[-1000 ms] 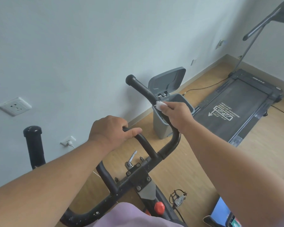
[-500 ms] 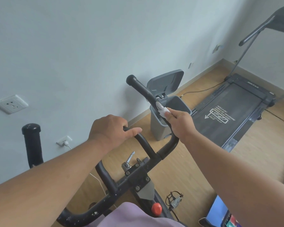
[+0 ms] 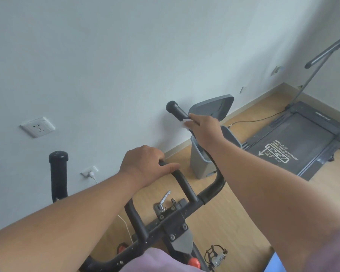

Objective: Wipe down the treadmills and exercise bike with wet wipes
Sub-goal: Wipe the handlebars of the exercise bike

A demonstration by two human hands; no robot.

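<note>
Head view looks down over the exercise bike (image 3: 177, 224), whose black handlebar fills the middle. The left hand (image 3: 143, 166) grips the inner loop of the handlebar (image 3: 182, 181), fingers curled over the tube and the thumb lying along it; I judge this grip is there to hold the bar steady while the other hand rubs. The right hand (image 3: 203, 127) is far up on the right horn grip (image 3: 176, 110), near its rounded end, and it presses a white wet wipe (image 3: 185, 123) around the tube with curled fingers. Only a small edge of the wipe shows under the fingers. Wrapping the wipe around the grip probably lets it clean all sides in one stroke.

Just behind this hand a grey pedal bin (image 3: 201, 163) stands on the wooden floor with its lid (image 3: 214, 107) up, likely kept open so a used wipe can be dropped in. A treadmill (image 3: 294, 142) lies further right, well apart from the bike. The left horn grip (image 3: 58, 173) is not touched.
</note>
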